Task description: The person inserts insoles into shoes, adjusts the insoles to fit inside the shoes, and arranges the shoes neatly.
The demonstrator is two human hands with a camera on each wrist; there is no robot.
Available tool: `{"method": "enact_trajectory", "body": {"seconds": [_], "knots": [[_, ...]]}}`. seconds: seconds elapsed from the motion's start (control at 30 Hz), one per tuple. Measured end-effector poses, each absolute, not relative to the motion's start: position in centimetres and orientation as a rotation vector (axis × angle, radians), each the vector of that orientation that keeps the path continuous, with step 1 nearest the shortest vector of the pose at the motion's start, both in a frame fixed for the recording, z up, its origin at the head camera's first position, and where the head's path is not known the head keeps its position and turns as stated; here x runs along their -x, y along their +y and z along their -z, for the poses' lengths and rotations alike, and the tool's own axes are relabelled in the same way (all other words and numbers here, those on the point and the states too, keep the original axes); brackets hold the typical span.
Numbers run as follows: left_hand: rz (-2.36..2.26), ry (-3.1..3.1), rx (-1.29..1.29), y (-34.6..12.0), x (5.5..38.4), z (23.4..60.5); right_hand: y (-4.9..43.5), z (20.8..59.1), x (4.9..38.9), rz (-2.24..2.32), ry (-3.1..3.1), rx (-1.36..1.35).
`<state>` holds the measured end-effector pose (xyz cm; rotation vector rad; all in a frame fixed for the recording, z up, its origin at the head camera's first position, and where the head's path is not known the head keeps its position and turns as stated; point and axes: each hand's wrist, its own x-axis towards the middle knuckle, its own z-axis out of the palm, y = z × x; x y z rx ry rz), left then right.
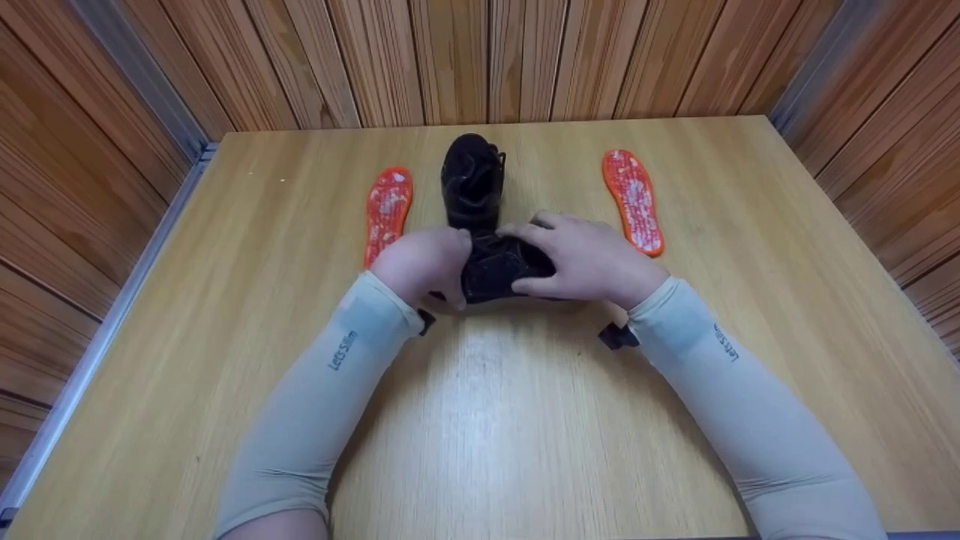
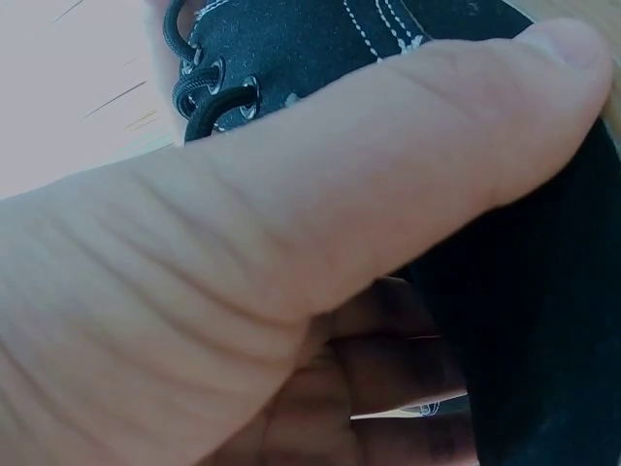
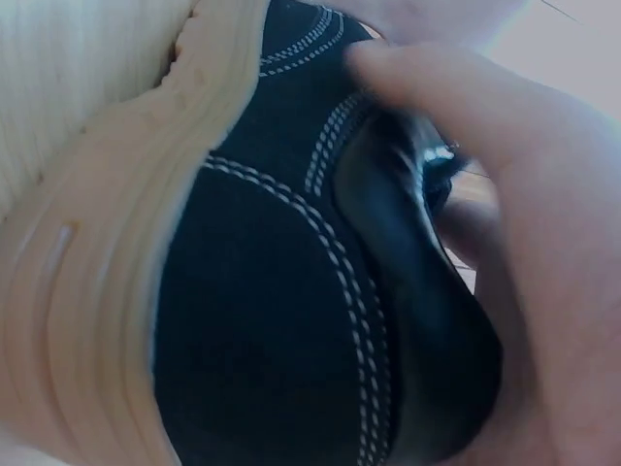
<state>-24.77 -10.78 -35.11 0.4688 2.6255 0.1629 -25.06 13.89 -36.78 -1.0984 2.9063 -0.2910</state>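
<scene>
A black lace-up shoe (image 1: 499, 274) lies crosswise between both hands. It has white stitching and a tan sole (image 3: 107, 291). My left hand (image 1: 427, 262) grips the front part; the thumb lies across the upper near the laces (image 2: 218, 102), with the other fingers curled beneath. At the heel end, my right hand (image 1: 589, 255) holds the padded collar (image 3: 417, 291), its thumb on the near side and the fingers over the far side. Just behind, a second black shoe (image 1: 472, 180) points away from me.
Two red-orange insoles with white mottling lie on the wooden table (image 1: 480, 420): the left insole (image 1: 388, 206) is partly behind my left hand, and the right insole (image 1: 634, 202) lies beyond my right hand. Wood-panelled walls (image 1: 450, 60) enclose the back and sides.
</scene>
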Motion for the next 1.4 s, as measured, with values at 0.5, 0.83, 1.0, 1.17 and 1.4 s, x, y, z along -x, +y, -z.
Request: {"method": "enact_trajectory", "body": {"seconds": [0.5,0.83,1.0,1.17,1.4], "knots": [[-0.166,2.627,-0.481,-10.7,24.6,35.1,16.4,35.7,26.6,0.397,3.009,0.944],[-0.162,2.6,-0.463,-10.7,24.7,34.9,17.2,36.0,27.9,0.469,3.074,0.84],[-0.187,2.597,-0.464,-10.9,24.7,34.9,17.8,36.2,28.3,0.451,3.164,0.673],[-0.16,2.594,-0.482,-10.8,24.7,34.9,18.4,36.6,28.9,0.453,3.231,0.432],[-0.123,2.606,-0.502,-10.8,24.7,35.1,19.3,37.5,29.9,0.403,3.239,0.224]]}}
